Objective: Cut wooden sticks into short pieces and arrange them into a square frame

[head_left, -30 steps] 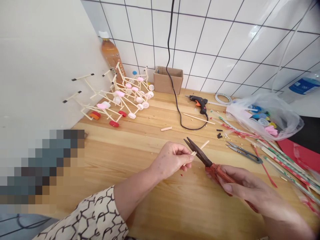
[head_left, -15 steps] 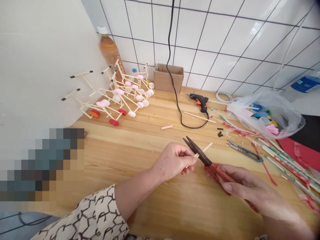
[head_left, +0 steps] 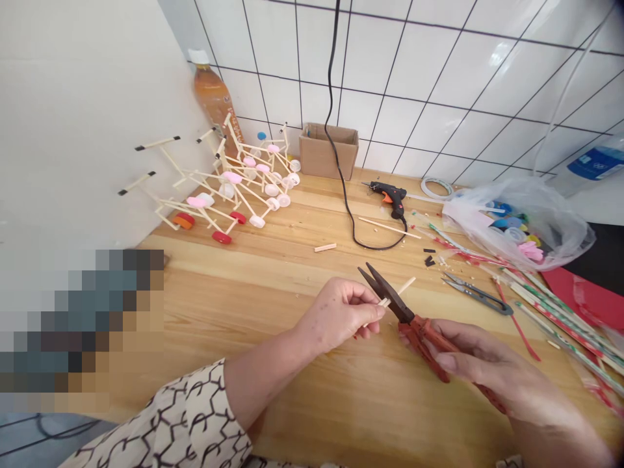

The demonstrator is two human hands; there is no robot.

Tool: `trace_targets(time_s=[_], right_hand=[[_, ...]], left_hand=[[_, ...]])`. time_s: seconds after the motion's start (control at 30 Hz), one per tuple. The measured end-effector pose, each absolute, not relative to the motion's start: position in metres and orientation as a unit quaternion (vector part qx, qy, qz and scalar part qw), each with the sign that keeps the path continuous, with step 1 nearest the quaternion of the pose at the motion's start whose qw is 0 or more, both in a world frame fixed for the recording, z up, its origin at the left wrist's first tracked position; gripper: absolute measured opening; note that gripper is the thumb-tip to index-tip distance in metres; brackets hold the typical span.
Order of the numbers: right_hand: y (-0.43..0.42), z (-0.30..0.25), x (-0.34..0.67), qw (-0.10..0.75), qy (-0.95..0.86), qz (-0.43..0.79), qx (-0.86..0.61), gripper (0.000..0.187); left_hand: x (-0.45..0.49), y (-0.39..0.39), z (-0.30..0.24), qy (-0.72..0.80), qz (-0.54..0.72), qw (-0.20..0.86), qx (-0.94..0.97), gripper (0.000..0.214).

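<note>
My left hand (head_left: 338,315) pinches a thin wooden stick (head_left: 405,285) between thumb and fingers, holding it out to the right. My right hand (head_left: 480,364) grips the red handles of a pair of scissors (head_left: 394,305). The dark blades are slightly parted around the stick, just beside my left fingertips. Both hands hover over the wooden table (head_left: 312,403).
Stick-and-bottle-cap models (head_left: 229,188) stand at the back left by an orange drink bottle (head_left: 214,104). A cardboard box (head_left: 326,151), a glue gun (head_left: 390,195) with its cord, a plastic bag of caps (head_left: 517,224), thread snips (head_left: 475,294) and wrapped sticks (head_left: 550,305) lie at the right.
The scissor blades have opened a little around the stick. Both hands have stayed nearly in place.
</note>
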State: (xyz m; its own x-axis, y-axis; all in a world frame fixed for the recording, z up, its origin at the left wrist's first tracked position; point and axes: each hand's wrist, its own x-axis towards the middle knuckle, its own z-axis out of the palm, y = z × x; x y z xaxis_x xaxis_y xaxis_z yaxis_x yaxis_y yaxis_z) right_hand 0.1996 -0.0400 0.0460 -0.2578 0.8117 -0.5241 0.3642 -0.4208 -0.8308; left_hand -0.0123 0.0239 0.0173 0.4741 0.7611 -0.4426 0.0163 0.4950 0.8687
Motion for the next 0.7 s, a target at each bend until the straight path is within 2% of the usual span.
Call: trace_targets(time_s=[0.7], right_hand=[[-0.0441,0.0465,0.1940,0.186,-0.526,0.581,-0.592,0.045]], left_hand=[[-0.0127,0.0247,0.0145,0.441,0.250,0.734,0.453,0.013]])
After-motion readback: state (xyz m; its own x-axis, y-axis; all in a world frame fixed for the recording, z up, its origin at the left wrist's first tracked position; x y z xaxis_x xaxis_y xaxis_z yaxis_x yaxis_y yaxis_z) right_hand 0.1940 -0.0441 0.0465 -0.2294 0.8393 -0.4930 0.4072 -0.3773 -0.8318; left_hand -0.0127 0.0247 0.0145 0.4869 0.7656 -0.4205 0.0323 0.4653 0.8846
